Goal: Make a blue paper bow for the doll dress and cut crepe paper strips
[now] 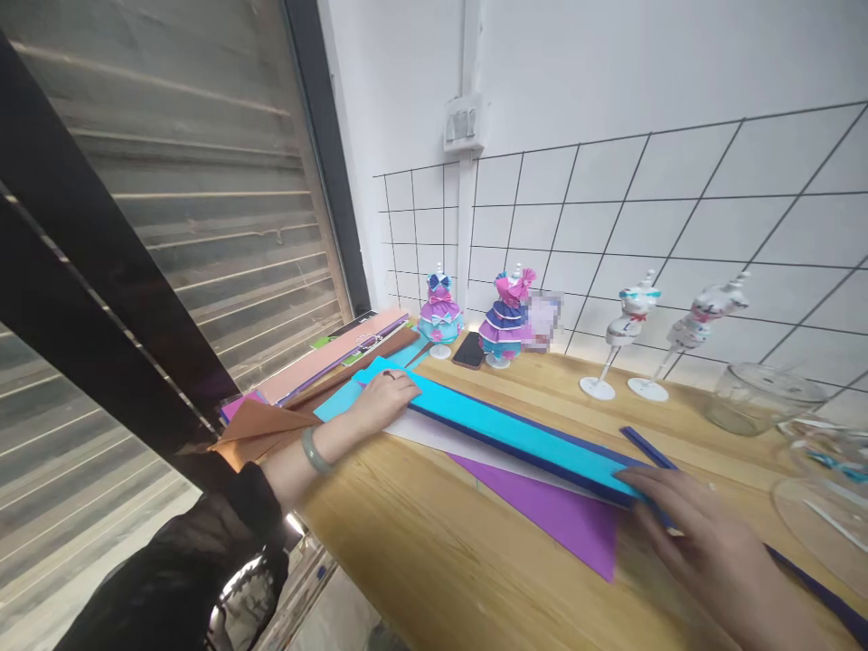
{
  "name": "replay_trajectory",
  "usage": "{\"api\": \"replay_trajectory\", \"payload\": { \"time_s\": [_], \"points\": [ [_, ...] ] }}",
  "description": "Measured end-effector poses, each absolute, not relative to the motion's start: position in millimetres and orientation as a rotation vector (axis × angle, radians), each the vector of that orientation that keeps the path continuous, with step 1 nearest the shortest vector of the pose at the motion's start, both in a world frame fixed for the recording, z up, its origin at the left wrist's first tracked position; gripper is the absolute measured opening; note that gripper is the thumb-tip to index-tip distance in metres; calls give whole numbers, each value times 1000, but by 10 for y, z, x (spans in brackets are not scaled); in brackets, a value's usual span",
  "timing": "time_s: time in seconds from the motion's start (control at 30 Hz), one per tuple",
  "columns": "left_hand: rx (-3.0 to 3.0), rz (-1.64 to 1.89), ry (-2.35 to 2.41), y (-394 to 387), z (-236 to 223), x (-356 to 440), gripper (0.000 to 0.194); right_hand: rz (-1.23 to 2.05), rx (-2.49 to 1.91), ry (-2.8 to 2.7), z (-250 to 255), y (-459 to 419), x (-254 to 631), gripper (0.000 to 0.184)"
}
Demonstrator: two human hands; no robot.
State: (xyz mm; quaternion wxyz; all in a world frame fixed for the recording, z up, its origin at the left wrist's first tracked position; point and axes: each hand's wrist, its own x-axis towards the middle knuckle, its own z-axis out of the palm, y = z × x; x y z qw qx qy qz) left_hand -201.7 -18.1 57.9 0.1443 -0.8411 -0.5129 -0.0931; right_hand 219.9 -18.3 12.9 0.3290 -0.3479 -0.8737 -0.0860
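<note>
A long bright-blue paper sheet [515, 429] lies across the wooden table [440, 561], stacked over a dark-blue sheet, a white sheet [440, 437] and a purple sheet [556, 511]. My left hand [386, 398] rests on the far left end of the blue sheet, fingers curled down on it, a green bangle on the wrist. My right hand [705, 529] lies flat on the near right end of the same sheet, fingers stretched out and pressing the paper edge.
More coloured sheets, pink [332, 354] and brown [261, 425], pile up at the table's left end. Small mannequins in doll dresses [440, 312] [505, 316] [627, 330] [698, 325] stand along the grid wall, with a black phone [469, 349]. Glass jars [759, 398] stand at right.
</note>
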Motion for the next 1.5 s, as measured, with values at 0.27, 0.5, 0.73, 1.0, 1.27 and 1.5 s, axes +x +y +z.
{"api": "replay_trajectory", "payload": {
  "time_s": [0.27, 0.5, 0.73, 1.0, 1.27, 1.5],
  "points": [
    [-2691, -166, -1614, -203, 42, -2165, 54, -91, -1029, -2601, -182, -197, 1983, 25],
    [-2710, -174, -1672, -251, -144, -2162, 52, -104, -1130, -2571, -193, -254, 1915, 29],
    [-2699, -159, -1674, -248, -112, -2145, 52, -38, -1122, -2587, -183, -237, 1922, 26],
    [-2645, -188, -1697, -247, -153, -2126, 56, -125, -1099, -2576, -149, -287, 1886, 25],
    [-2609, -218, -1780, -252, -132, -2115, 58, -250, -1083, -2529, -151, -289, 1864, 19],
    [-2573, -228, -1809, -236, -132, -2105, 60, -232, -1067, -2510, -167, -276, 1862, 19]
  ]
}}
